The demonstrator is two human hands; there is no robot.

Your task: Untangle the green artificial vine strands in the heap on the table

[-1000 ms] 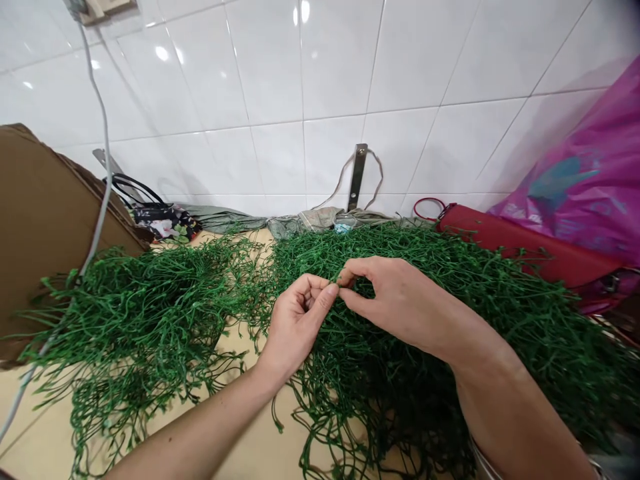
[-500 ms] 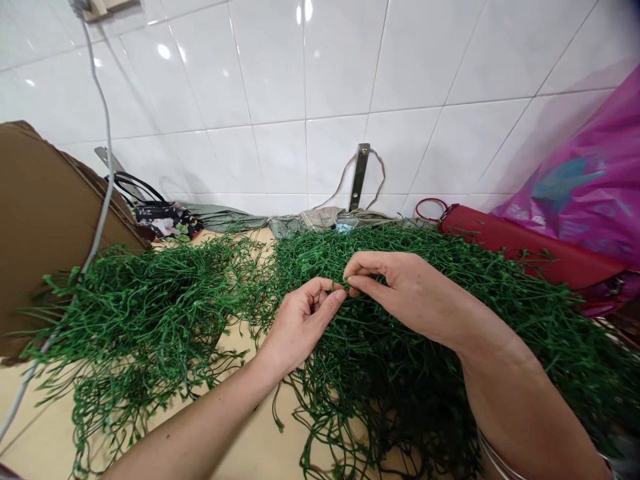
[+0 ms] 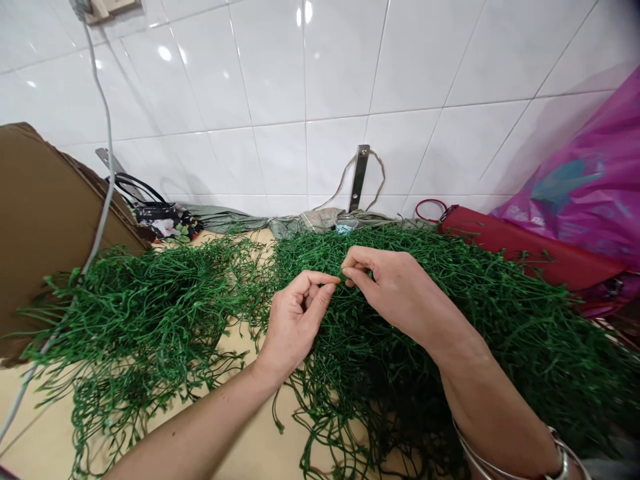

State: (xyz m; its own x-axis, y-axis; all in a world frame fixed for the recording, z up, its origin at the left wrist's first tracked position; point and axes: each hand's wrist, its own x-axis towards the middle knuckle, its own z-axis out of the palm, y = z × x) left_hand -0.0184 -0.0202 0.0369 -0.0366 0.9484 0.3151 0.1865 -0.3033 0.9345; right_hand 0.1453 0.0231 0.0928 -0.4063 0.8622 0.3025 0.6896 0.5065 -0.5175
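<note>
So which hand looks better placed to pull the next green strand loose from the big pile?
Probably the right hand: its fingertips pinch right over the large pile of green strands, while the left hand sits curled at that pile's edge.

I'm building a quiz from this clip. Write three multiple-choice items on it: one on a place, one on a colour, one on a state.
1. Where does the red bag lie?
A. at the right, against the wall
B. on the brown box
C. under the left forearm

2. What colour are the plastic stems?
A. yellow
B. green
C. white

3. How are the two hands?
A. flat and open
B. apart at the table's edges
C. fingertips pinched, meeting over the stems

Key: 1 A, the red bag lies right of the pile below the wall tiles. 2 B, the plastic stems are green throughout. 3 C, the left hand and right hand pinch together mid-pile.
</note>
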